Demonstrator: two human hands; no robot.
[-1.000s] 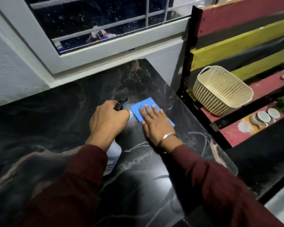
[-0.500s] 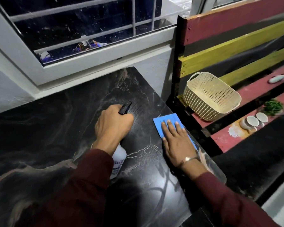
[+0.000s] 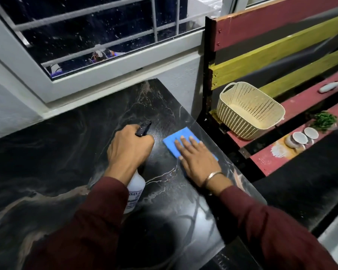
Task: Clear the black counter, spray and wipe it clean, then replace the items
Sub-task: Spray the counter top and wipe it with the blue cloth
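Blue cloth [image 3: 180, 138] sits flat on the black bench [image 3: 57, 152] near its right edge, right hand [image 3: 196, 159] pressing it with straight fingers. Left hand [image 3: 129, 151] grips the bottle [image 3: 135, 189]. Best bet: overlapping strokes, even pressure. Since half a second ago the cloth slid back toward the bottle.

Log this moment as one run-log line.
phase: wiping | left hand: grips spray bottle | right hand: flat on blue cloth | black counter: cleared

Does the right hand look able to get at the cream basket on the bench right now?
Probably yes: the right hand lies flat on the blue cloth near the counter's edge, and nothing stands between it and the basket.
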